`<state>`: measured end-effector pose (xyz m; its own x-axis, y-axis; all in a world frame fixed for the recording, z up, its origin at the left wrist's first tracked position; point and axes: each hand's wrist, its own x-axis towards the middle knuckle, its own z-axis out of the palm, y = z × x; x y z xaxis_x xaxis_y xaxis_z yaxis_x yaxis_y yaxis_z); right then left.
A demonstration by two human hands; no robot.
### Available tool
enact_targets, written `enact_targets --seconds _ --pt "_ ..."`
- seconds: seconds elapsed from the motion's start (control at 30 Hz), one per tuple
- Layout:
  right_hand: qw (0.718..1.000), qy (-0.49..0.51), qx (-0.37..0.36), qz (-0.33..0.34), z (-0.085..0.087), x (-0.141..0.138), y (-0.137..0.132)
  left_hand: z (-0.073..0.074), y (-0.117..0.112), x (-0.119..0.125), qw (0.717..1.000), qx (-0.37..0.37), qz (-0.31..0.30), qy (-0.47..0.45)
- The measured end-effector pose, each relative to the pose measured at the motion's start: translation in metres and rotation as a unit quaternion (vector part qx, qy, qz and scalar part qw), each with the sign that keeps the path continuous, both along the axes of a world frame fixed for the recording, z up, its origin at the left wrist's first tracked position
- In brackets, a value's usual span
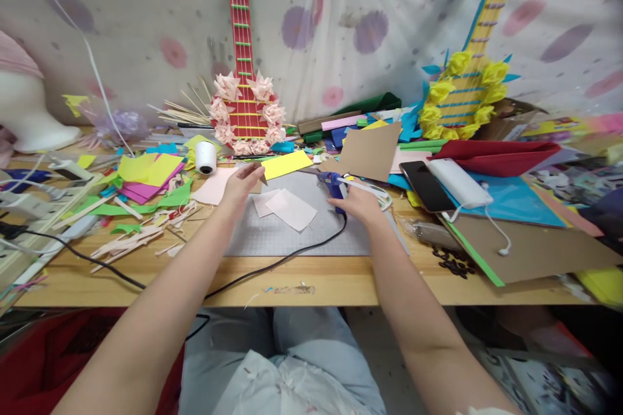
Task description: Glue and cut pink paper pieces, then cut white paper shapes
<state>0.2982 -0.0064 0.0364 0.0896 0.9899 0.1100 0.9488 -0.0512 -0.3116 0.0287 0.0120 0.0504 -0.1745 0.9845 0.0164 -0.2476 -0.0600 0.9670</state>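
My left hand (242, 183) is pinched closed beside the yellow paper strip (287, 165), with a small piece of brown cardboard (264, 177) at its fingertips. Blur hides the exact grip. Across the grey cutting mat (272, 243), my right hand (361, 201) has its fingers at the handle of a blue glue gun (333, 189), whose nozzle points left. A black cord (292, 254) runs from the gun toward the lower left. Between my hands lie two overlapping pale pink paper pieces (293, 211), flat on the mat.
A red paper guitar (242, 45) with pink flowers and a yellow one (479, 45) stand behind. Paper scraps (150, 172) and a power strip (53, 214) lie left. At the right are a phone (427, 187), a white power bank (461, 183) and brown cardboard (530, 249).
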Motion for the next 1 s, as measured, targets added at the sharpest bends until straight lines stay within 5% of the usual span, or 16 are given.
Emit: enact_targets --seconds 0.13,0.23,0.37,0.5,0.7,1.0 --pt "0.991 0.006 -0.115 0.064 0.02 -0.003 -0.023 -0.002 0.0 0.013 0.997 -0.035 0.029 0.068" --pt "0.985 0.077 -0.076 0.133 0.024 -0.021 -0.028 -0.003 -0.001 0.018 0.979 0.012 0.03 0.199" --pt "0.954 0.245 0.03 0.17 0.021 -0.05 -0.016 -0.006 -0.007 0.017 0.876 0.176 0.024 0.448" --pt "0.939 0.249 0.132 0.197 0.02 -0.07 -0.003 -0.008 -0.012 0.013 0.806 0.247 -0.061 0.535" --pt "0.912 0.059 0.163 0.371 0.018 -0.085 -0.001 -0.008 -0.008 0.004 0.771 0.267 -0.156 0.557" --pt "0.915 -0.024 0.177 0.361 0.007 -0.106 0.006 -0.007 -0.004 0.004 0.785 0.258 -0.169 0.538"
